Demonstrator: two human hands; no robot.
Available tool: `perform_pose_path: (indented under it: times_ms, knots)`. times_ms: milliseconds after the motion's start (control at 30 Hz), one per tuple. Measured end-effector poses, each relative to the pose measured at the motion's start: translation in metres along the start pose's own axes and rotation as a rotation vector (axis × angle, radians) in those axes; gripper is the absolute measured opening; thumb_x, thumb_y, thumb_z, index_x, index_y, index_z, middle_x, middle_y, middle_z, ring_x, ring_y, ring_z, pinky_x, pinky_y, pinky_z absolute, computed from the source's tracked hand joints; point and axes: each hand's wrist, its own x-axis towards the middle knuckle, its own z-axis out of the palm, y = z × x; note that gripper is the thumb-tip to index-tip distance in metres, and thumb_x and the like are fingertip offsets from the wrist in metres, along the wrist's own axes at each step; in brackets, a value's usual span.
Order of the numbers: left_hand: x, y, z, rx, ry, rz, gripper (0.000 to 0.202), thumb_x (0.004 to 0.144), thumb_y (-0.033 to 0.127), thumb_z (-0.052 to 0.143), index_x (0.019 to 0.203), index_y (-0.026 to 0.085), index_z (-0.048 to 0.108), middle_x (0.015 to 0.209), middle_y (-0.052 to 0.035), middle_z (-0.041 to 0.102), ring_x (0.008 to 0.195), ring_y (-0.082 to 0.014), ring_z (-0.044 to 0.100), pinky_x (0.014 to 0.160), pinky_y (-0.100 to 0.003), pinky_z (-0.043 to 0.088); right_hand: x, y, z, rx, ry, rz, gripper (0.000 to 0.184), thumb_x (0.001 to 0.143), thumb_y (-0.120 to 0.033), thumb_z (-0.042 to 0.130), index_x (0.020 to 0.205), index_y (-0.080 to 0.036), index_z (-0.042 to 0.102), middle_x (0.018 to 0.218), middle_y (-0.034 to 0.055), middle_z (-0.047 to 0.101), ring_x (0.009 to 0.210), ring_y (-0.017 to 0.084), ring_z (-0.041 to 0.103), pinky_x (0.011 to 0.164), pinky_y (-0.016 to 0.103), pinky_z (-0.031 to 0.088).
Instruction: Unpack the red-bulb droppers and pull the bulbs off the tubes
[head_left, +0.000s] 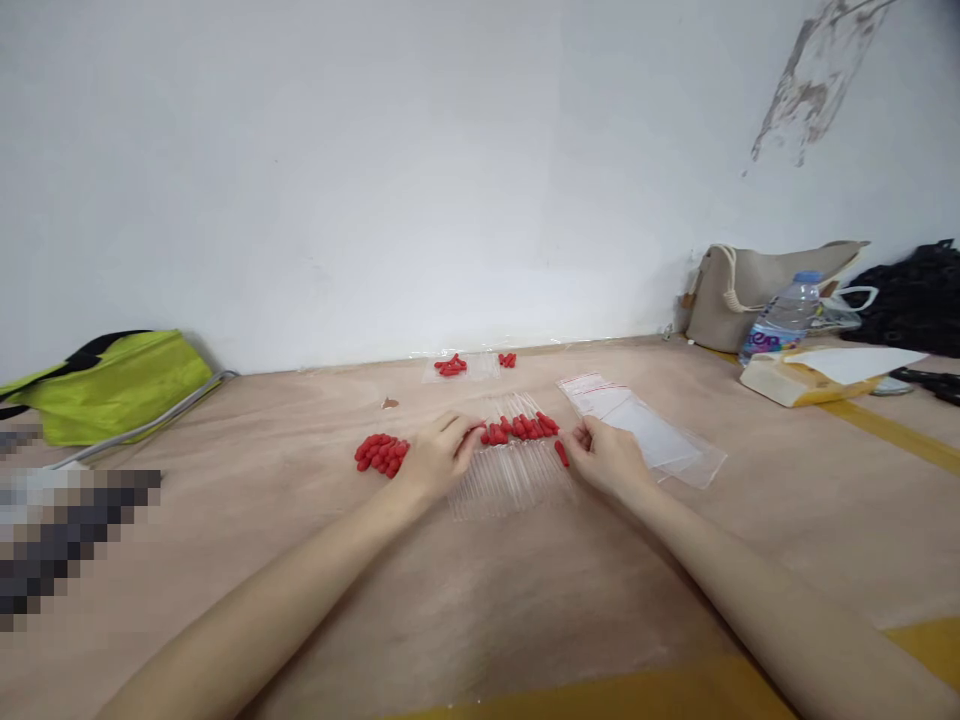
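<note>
A row of small red rubbery pieces [529,427] lies across a layer of thin clear tubes [510,482] laid side by side. My left hand [441,455] is at the row's left end, thumb and fingertips pinched together against the red there. At the opposite end my right hand [611,458] has its fingertips closed beside the row; what is between them is too small to make out. One loose red piece [562,453] lies just by the right fingers. A heap of red pieces [379,452] sits left of my left hand, partly hidden by it.
Clear zip bags [637,425] lie to the right. Near the wall is a bag with red pieces [451,366] on it. A yellow-green pouch [120,385] stands at left; a water bottle [784,318], beige bag [731,310] and envelope [795,385] are at right.
</note>
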Motion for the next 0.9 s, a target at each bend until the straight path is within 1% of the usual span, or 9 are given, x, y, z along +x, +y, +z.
perform_pose_path:
  times_ms: [133, 300, 367, 467, 567, 600, 667, 767, 900]
  knots:
    - [-0.038, -0.01, -0.027, -0.044, 0.131, -0.036, 0.017, 0.082, 0.015, 0.048, 0.095, 0.019, 0.058, 0.09, -0.004, 0.064, 0.086, -0.0147, 0.059, 0.075, -0.027, 0.049, -0.007, -0.01, -0.002, -0.064, -0.119, 0.002, 0.049, 0.084, -0.049, 0.028, 0.052, -0.019, 0.048, 0.054, 0.0037, 0.055, 0.054, 0.015, 0.05, 0.051, 0.025, 0.024]
    - [-0.061, -0.015, -0.028, -0.075, 0.211, -0.057, 0.017, 0.077, 0.012, 0.054, 0.092, 0.018, 0.06, 0.091, -0.0049, 0.065, 0.089, -0.0164, 0.06, 0.081, -0.031, 0.05, -0.009, -0.011, 0.002, 0.037, -0.189, 0.002, 0.054, 0.085, -0.054, 0.023, 0.052, -0.019, 0.049, 0.053, 0.0036, 0.055, 0.054, 0.015, 0.051, 0.051, 0.024, 0.026]
    - [-0.062, -0.013, -0.025, -0.106, 0.2, -0.055, 0.017, 0.077, 0.012, 0.053, 0.091, 0.018, 0.06, 0.091, -0.0049, 0.065, 0.088, -0.0163, 0.061, 0.081, -0.032, 0.05, -0.008, -0.009, 0.004, 0.069, -0.139, 0.022, 0.052, 0.084, -0.054, 0.025, 0.056, -0.019, 0.052, 0.054, 0.0028, 0.055, 0.054, 0.015, 0.05, 0.051, 0.024, 0.027]
    - [-0.063, -0.008, -0.022, -0.164, 0.149, -0.009, 0.017, 0.077, 0.011, 0.053, 0.09, 0.017, 0.06, 0.093, -0.0058, 0.065, 0.088, -0.0156, 0.061, 0.081, -0.031, 0.051, -0.008, -0.007, 0.003, 0.111, 0.109, 0.001, 0.043, 0.084, -0.052, 0.031, 0.074, -0.018, 0.056, 0.065, 0.0031, 0.059, 0.059, 0.015, 0.052, 0.056, 0.025, 0.031]
    - [-0.065, -0.002, -0.023, -0.204, 0.088, 0.059, 0.018, 0.076, 0.008, 0.051, 0.091, 0.016, 0.059, 0.095, -0.0067, 0.064, 0.087, -0.0141, 0.061, 0.079, -0.027, 0.052, -0.01, -0.01, -0.002, 0.089, 0.361, -0.263, 0.04, 0.081, -0.05, 0.042, 0.098, -0.016, 0.055, 0.094, 0.0096, 0.061, 0.083, 0.02, 0.054, 0.076, 0.032, 0.034]
    - [-0.065, 0.0, -0.023, -0.205, 0.074, 0.081, 0.019, 0.076, 0.007, 0.051, 0.091, 0.016, 0.059, 0.095, -0.0069, 0.064, 0.087, -0.0136, 0.062, 0.078, -0.026, 0.052, -0.012, -0.012, -0.004, 0.055, 0.376, -0.394, 0.042, 0.079, -0.049, 0.046, 0.104, -0.016, 0.054, 0.103, 0.0109, 0.059, 0.092, 0.021, 0.052, 0.082, 0.035, 0.032]
    - [-0.066, 0.002, -0.024, -0.182, 0.061, 0.131, 0.02, 0.076, 0.007, 0.05, 0.091, 0.016, 0.058, 0.095, -0.0067, 0.064, 0.088, -0.0137, 0.061, 0.078, -0.026, 0.053, -0.017, -0.018, -0.006, -0.017, 0.304, -0.646, 0.045, 0.078, -0.048, 0.05, 0.113, -0.019, 0.051, 0.111, 0.0098, 0.057, 0.101, 0.022, 0.049, 0.092, 0.041, 0.024]
    - [-0.066, 0.003, -0.024, -0.144, 0.066, 0.234, 0.02, 0.076, 0.006, 0.051, 0.092, 0.018, 0.057, 0.093, -0.0051, 0.066, 0.089, -0.0141, 0.061, 0.088, -0.035, 0.049, -0.024, -0.027, -0.004, -0.073, 0.189, -0.848, 0.039, 0.081, -0.043, 0.049, 0.115, -0.024, 0.051, 0.104, 0.0052, 0.062, 0.101, 0.02, 0.049, 0.097, 0.044, 0.017]
    - [-0.068, 0.004, -0.022, -0.155, 0.045, 0.329, 0.024, 0.076, 0.006, 0.053, 0.096, 0.018, 0.055, 0.094, -0.0049, 0.066, 0.087, -0.013, 0.061, 0.092, -0.039, 0.046, -0.031, -0.035, 0.006, -0.058, 0.215, -0.914, 0.027, 0.084, -0.033, 0.048, 0.109, -0.025, 0.056, 0.086, 0.0017, 0.066, 0.089, 0.016, 0.052, 0.093, 0.04, 0.022]
